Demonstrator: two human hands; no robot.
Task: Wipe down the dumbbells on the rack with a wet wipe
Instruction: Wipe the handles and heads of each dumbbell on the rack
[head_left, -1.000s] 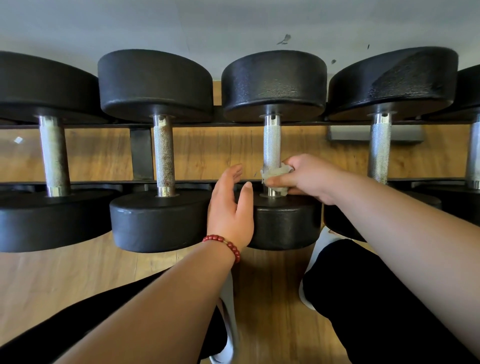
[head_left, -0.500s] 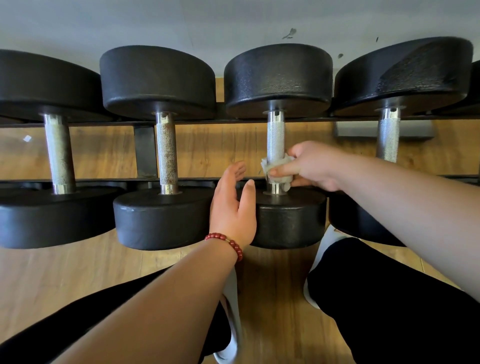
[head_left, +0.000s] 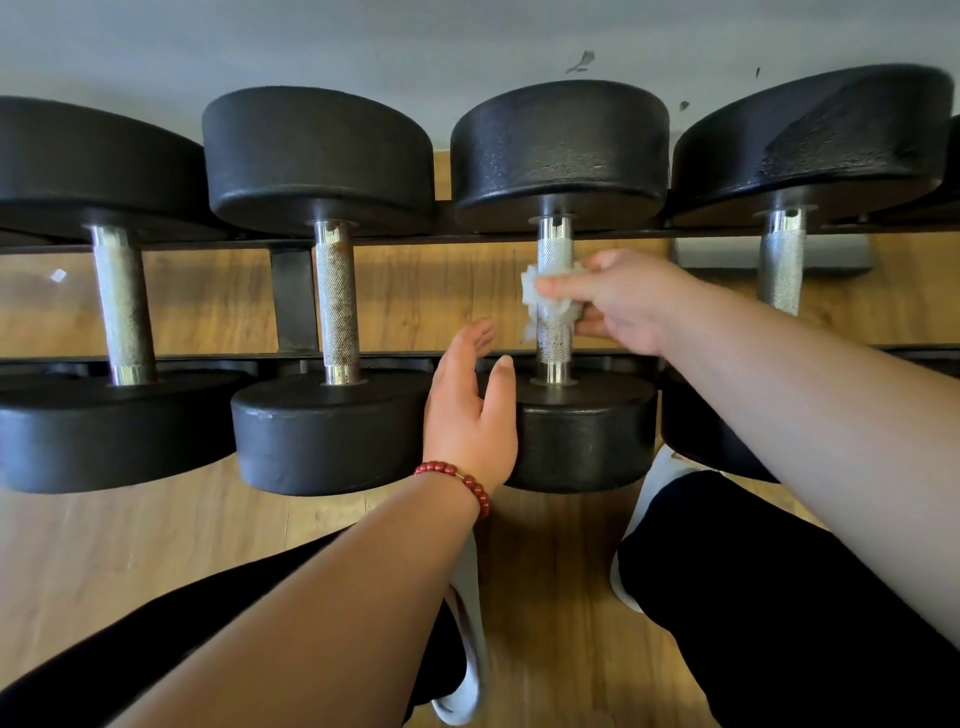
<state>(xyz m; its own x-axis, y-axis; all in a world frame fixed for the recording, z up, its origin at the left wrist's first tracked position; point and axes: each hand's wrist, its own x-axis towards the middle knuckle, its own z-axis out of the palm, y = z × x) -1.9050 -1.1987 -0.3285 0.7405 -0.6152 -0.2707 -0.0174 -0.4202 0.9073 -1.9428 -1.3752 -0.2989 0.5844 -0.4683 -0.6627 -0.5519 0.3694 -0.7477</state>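
**Handle wipe in progress on third dumbbell (head_left: 561, 150)**

The right hand (head_left: 618, 301) grasps the wet wipe (head_left: 540, 296), fingers and thumb curled so the cloth wraps the knurled handle (head_left: 554, 348) of the third dumbbell from the left, about mid-length. Judged purpose: full contact round the bar. The left hand (head_left: 467, 410) lies released, fingers straight, against the side of that dumbbell's near head (head_left: 592, 436), likely to steady it on the rack (head_left: 415, 240). The neighbouring dumbbell (head_left: 332, 431) shows a browner handle; whether it has been wiped cannot be told
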